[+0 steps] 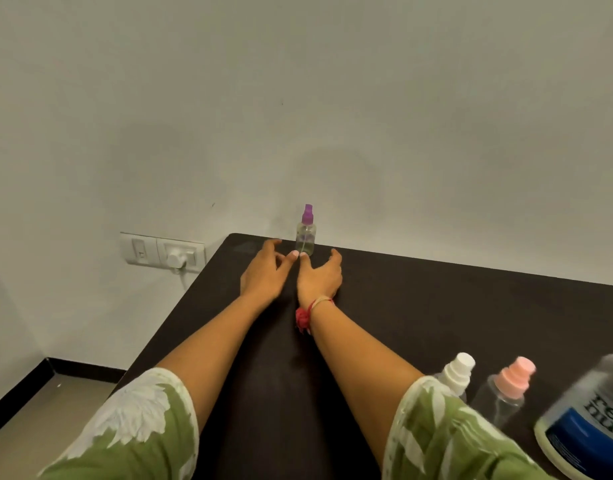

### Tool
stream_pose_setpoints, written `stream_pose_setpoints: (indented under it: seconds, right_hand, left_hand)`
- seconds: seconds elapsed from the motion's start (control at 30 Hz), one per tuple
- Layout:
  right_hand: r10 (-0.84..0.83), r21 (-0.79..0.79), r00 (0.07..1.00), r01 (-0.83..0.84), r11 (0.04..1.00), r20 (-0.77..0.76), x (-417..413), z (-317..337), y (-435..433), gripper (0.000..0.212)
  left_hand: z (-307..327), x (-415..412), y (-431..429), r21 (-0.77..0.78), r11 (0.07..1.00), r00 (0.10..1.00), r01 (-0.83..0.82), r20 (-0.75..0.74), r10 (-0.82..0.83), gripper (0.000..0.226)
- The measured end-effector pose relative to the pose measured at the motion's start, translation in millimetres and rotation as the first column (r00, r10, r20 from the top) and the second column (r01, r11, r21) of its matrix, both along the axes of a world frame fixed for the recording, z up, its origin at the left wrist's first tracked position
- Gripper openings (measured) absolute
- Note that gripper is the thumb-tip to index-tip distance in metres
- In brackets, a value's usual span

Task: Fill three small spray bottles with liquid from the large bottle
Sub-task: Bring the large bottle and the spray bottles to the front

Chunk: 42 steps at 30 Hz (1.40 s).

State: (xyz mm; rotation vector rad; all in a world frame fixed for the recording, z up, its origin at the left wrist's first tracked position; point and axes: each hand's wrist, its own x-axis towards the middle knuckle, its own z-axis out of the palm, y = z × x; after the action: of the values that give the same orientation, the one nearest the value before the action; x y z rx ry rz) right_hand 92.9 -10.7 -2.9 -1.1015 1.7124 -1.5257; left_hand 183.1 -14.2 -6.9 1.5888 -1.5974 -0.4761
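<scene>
While the small clear plastic spray bottle with a purple cap (305, 237) stands upright at the far edge of the dark desk (436, 306), the left hand (263, 273) and right hand (320, 277) sit just before it, each grip released.

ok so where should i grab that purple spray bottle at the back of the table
Grip the purple spray bottle round its clear body, below the cap, coming from the near side. It stands upright at the far edge of the table with the wall just behind, so fingers probably fit only front and sides.
</scene>
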Motion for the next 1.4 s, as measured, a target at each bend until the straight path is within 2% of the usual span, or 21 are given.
stream_pose_setpoints:
  seconds: [0.13, 0.23, 0.47, 0.6, 0.67, 0.77, 0.9, 1.27, 1.4]
  right_hand:
    - [0.039, -0.010, 0.996, -0.040, 0.999, -0.083, 2, -1, -32, 0.075]
    - [0.034, -0.013, 0.992, -0.036, 0.999, -0.118, 2, -1, -51, 0.073]
    - [0.005, -0.034, 0.988, -0.010, 0.999, -0.153, 4, 0, -60, 0.040]
    - [0.051, -0.053, 0.991, -0.058, 0.997, -0.125, 0, 3, -45, 0.030]
    - [0.076, -0.055, 0.986, -0.085, 0.995, -0.151, -1, 3, -33, 0.027]
    - [0.105, -0.072, 0.972, -0.123, 0.990, -0.210, 3, 1, -6, 0.022]
    - [0.154, -0.068, 0.954, -0.177, 0.982, -0.259, 6, 1, 34, 0.018]
    - [0.311, 0.046, 0.916, -0.309, 0.950, -0.254, -22, 5, 149, 0.029]
    - [0.332, 0.069, 0.906, -0.326, 0.943, -0.261, -33, 6, 189, 0.026]
  left_hand:
    - [-5, 5, -22, -0.031, 0.999, 0.995, 0.034, 0.097, -0.031, 0.052]
    - [-9, 6, -28, -0.041, 0.998, 0.994, 0.044, 0.101, -0.040, 0.049]
    - [-11, 7, -30, -0.051, 0.998, 0.999, 0.028, -0.017, -0.029, 0.053]
    - [-4, 6, -22, 0.000, 0.998, 0.981, 0.069, -0.179, -0.067, 0.082]
    - [0, 6, -17, 0.034, 0.996, 0.972, 0.087, -0.223, -0.077, 0.086]
    - [5, 4, -6, 0.080, 0.993, 0.945, 0.082, -0.322, -0.052, 0.073]
    - [9, 3, 15, 0.132, 0.983, 0.864, 0.126, -0.502, -0.043, 0.056]
    - [10, -11, 130, 0.148, 0.977, 0.859, 0.151, -0.509, -0.055, 0.048]
    - [4, -21, 171, 0.108, 0.990, 0.885, 0.093, -0.465, -0.032, 0.046]
